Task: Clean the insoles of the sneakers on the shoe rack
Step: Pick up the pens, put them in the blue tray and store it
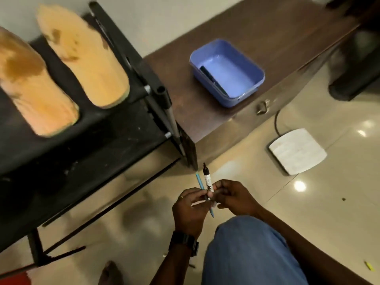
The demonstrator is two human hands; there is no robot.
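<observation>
Head view, itemised.

1. Marker (207, 180): white barrel, black cap pointing up. Black lettering runs along the barrel, half covered by fingers and blurred; not legible.
2. Blue pen (199, 179): slim, crossing just beside the marker, lower tip pointing down towards the knee.
3. Left hand (190, 208): fingers (197, 195) curled, pinching the blue pen. Ring on one finger, black watch (185, 242) on the wrist.
4. Right hand (234, 199): fingers (221, 185) curled tight around the lower barrel of the marker, touching the left hand.
5. Insoles, two, orange with brown stains: left insole (22, 87) and right insole (82, 58), side by side on the top shelf of the black shoe rack (92, 140), well apart from both hands.
6. Blue tub (255, 83) on a brown wooden surface (267, 38), a dark object lying inside.
7. White pad (297, 151) on the tiled floor, markings unreadable.
</observation>
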